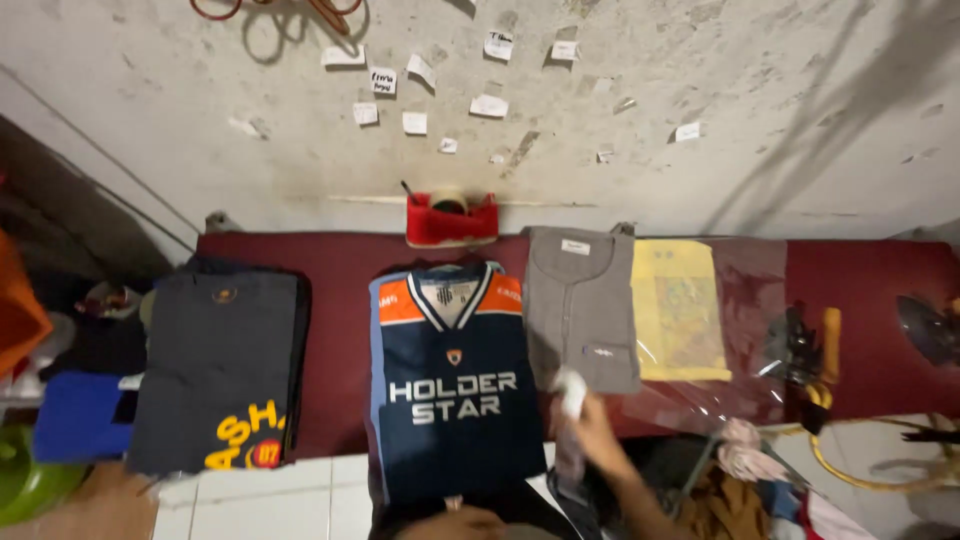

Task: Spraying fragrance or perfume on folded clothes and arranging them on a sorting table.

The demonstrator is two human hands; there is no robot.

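Observation:
A folded navy jersey (455, 400) with orange shoulders and white lettering lies face up in the middle of the dark red table cover (340, 290). My right hand (598, 432) hovers just right of the jersey's lower half, fingers closed around a small white object (572, 390) that is too blurred to identify. Only the top of my left hand (455, 522) shows at the bottom edge, at the jersey's lower hem; its grip is hidden.
A folded dark grey shirt with yellow print (215, 370) lies to the left; a grey buttoned shirt (580, 310) and a yellow garment in a clear bag (680, 310) to the right. A red tape dispenser (452, 222) stands at the wall. Iron (930, 330) far right.

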